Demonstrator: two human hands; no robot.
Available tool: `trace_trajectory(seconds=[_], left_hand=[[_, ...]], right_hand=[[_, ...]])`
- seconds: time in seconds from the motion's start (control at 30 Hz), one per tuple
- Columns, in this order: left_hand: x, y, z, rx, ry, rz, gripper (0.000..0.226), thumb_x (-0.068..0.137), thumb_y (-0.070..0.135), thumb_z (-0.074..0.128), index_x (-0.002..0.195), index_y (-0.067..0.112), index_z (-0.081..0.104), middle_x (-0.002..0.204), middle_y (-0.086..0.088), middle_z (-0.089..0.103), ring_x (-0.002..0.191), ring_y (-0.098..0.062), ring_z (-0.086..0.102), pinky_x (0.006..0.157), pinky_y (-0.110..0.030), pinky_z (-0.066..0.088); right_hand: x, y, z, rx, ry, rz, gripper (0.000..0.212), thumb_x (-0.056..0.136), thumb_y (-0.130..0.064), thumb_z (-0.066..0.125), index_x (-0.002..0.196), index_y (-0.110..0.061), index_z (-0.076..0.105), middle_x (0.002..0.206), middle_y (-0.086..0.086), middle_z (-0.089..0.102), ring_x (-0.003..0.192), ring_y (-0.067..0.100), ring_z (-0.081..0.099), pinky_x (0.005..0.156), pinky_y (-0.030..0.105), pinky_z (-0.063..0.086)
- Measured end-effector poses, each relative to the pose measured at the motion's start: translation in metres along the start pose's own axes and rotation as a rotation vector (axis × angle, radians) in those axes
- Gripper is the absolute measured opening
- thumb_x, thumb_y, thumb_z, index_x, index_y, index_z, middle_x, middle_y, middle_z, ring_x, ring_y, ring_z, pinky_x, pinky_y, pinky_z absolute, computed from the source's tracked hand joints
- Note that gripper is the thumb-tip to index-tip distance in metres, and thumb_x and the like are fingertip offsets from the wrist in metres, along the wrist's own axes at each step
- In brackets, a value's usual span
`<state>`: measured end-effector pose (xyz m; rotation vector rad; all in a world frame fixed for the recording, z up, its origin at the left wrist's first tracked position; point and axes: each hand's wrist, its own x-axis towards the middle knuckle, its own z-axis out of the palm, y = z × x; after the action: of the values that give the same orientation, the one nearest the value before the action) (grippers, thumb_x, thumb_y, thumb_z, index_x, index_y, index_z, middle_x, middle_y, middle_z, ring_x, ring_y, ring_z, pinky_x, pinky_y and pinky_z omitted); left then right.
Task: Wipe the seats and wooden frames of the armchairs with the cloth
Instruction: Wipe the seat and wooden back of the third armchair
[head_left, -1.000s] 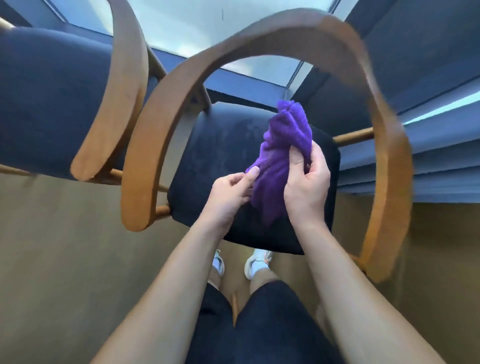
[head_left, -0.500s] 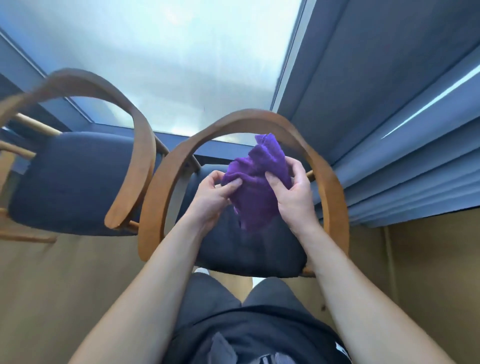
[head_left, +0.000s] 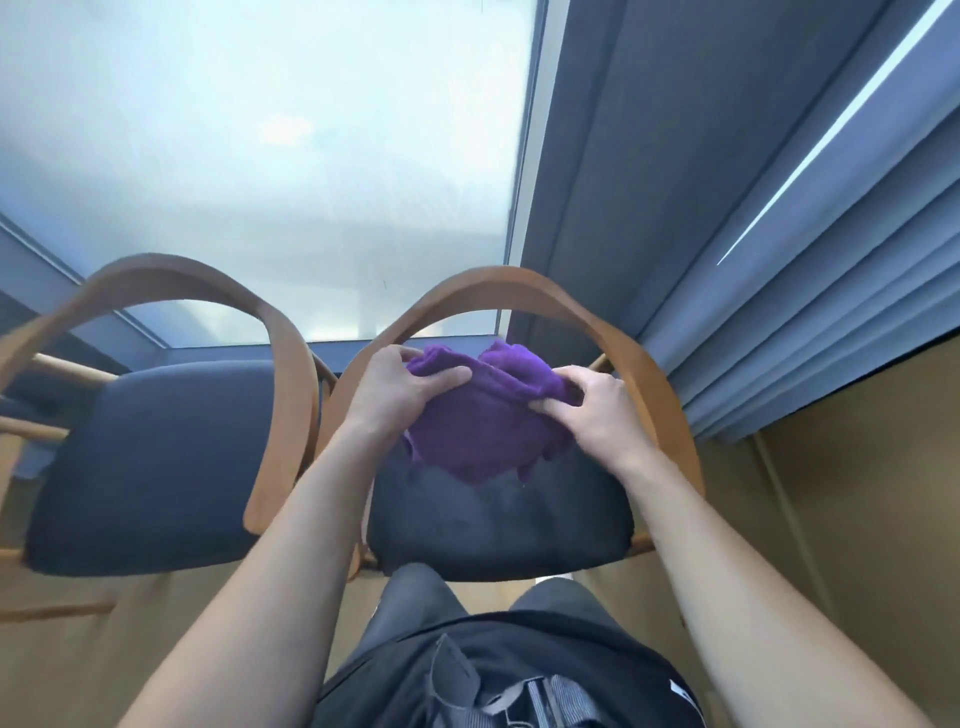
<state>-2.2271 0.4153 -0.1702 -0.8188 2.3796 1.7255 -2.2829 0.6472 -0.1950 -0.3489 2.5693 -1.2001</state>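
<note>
A purple cloth (head_left: 480, 431) is spread between both hands above the nearer armchair's dark seat (head_left: 498, 525). My left hand (head_left: 400, 392) pinches its upper left edge and my right hand (head_left: 592, 410) grips its upper right edge. The chair's curved wooden frame (head_left: 509, 283) arches behind the cloth and down both sides. A second armchair stands to the left, with a dark blue seat (head_left: 156, 462) and its own bent wooden frame (head_left: 171, 273). The cloth hides the back part of the nearer seat.
A large frosted window (head_left: 260, 156) fills the wall behind the chairs. Grey-blue curtains (head_left: 810, 312) hang to the right, close to the nearer chair's right arm. Brown floor (head_left: 857, 519) shows beside and under the chairs. My dark-clothed legs (head_left: 426, 603) stand at the seat's front edge.
The cloth was bunched upright between my hands; now my hands have drawn apart and spread it wider. The view has tilted up, so both chairs sit lower in frame.
</note>
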Motion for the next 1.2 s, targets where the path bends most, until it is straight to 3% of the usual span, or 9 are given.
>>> trace_trajectory(seconds=[0.1, 0.2, 0.43, 0.53, 0.6, 0.7, 0.8, 0.93, 1.2], left_hand=[[-0.002, -0.003, -0.014, 0.149, -0.039, 0.010, 0.045, 0.074, 0.056, 0.079, 0.093, 0.017, 0.068, 0.088, -0.002, 0.071, 0.085, -0.020, 0.069, 0.080, -0.043, 0.057], [-0.005, -0.007, -0.018, 0.180, -0.049, 0.065, 0.049, 0.078, 0.061, 0.074, 0.091, 0.015, 0.063, 0.086, -0.005, 0.069, 0.085, -0.024, 0.068, 0.075, -0.040, 0.054], [-0.008, -0.013, -0.022, 0.159, 0.007, 0.057, 0.061, 0.068, 0.070, 0.075, 0.099, 0.021, 0.056, 0.096, 0.000, 0.066, 0.091, -0.020, 0.065, 0.078, -0.039, 0.056], [-0.008, -0.016, -0.026, 0.048, -0.162, 0.101, 0.086, 0.055, 0.066, 0.086, 0.126, 0.038, 0.047, 0.123, 0.009, 0.056, 0.111, -0.012, 0.059, 0.092, -0.036, 0.054], [-0.011, -0.017, -0.028, 0.068, -0.320, 0.114, 0.099, 0.059, 0.043, 0.094, 0.141, 0.039, 0.040, 0.129, 0.012, 0.051, 0.115, -0.007, 0.055, 0.096, -0.031, 0.050], [-0.009, -0.022, -0.029, 0.261, -0.286, 0.126, 0.064, 0.068, 0.022, 0.089, 0.125, 0.026, 0.060, 0.112, 0.006, 0.065, 0.103, -0.012, 0.063, 0.094, -0.040, 0.054], [-0.007, -0.028, -0.024, 0.375, -0.118, 0.128, 0.026, 0.076, 0.031, 0.084, 0.095, 0.019, 0.071, 0.088, 0.000, 0.072, 0.085, -0.017, 0.068, 0.082, -0.045, 0.058], [-0.008, -0.029, -0.010, 0.356, -0.006, 0.123, 0.036, 0.077, 0.039, 0.083, 0.100, 0.015, 0.072, 0.102, 0.001, 0.066, 0.092, -0.018, 0.065, 0.082, -0.039, 0.059], [0.006, -0.028, 0.022, 0.246, -0.213, -0.004, 0.032, 0.078, 0.017, 0.083, 0.105, 0.021, 0.065, 0.098, 0.000, 0.070, 0.093, -0.016, 0.068, 0.084, -0.039, 0.060]], right_hand=[[-0.006, 0.002, 0.003, -0.125, 0.156, -0.023, 0.029, 0.084, -0.043, 0.077, 0.073, -0.024, 0.059, 0.076, -0.009, 0.056, 0.075, 0.013, 0.053, 0.064, 0.012, 0.036], [-0.010, 0.000, 0.005, -0.131, 0.204, -0.010, 0.042, 0.082, -0.049, 0.077, 0.065, -0.022, 0.049, 0.081, -0.003, 0.054, 0.077, 0.017, 0.052, 0.066, 0.022, 0.036], [-0.021, -0.007, -0.004, 0.014, 0.069, 0.090, 0.043, 0.080, -0.057, 0.075, 0.088, -0.022, 0.052, 0.078, 0.001, 0.067, 0.074, 0.015, 0.062, 0.064, 0.029, 0.047], [-0.024, -0.007, -0.006, 0.039, 0.055, 0.100, 0.037, 0.084, -0.059, 0.069, 0.098, -0.026, 0.058, 0.087, -0.003, 0.068, 0.083, 0.014, 0.064, 0.064, 0.025, 0.045], [-0.026, -0.006, -0.008, 0.048, 0.033, 0.103, 0.036, 0.084, -0.060, 0.068, 0.098, -0.027, 0.064, 0.087, -0.009, 0.067, 0.084, 0.011, 0.063, 0.065, 0.020, 0.043], [-0.028, -0.003, -0.013, 0.004, -0.127, 0.115, 0.047, 0.076, -0.058, 0.079, 0.111, -0.029, 0.064, 0.100, -0.014, 0.066, 0.092, 0.004, 0.061, 0.068, 0.014, 0.044], [-0.024, 0.002, -0.015, -0.142, -0.243, 0.086, 0.058, 0.075, -0.045, 0.085, 0.124, -0.029, 0.059, 0.112, -0.011, 0.062, 0.101, 0.009, 0.058, 0.074, 0.013, 0.042], [-0.013, 0.011, -0.018, -0.125, -0.182, 0.054, 0.015, 0.088, -0.038, 0.075, 0.098, -0.033, 0.065, 0.089, -0.015, 0.064, 0.083, 0.000, 0.059, 0.059, 0.007, 0.036], [0.015, 0.057, -0.023, -0.095, -0.286, 0.087, 0.019, 0.096, -0.036, 0.066, 0.114, -0.029, 0.066, 0.104, -0.008, 0.067, 0.094, 0.008, 0.061, 0.067, 0.014, 0.043]])
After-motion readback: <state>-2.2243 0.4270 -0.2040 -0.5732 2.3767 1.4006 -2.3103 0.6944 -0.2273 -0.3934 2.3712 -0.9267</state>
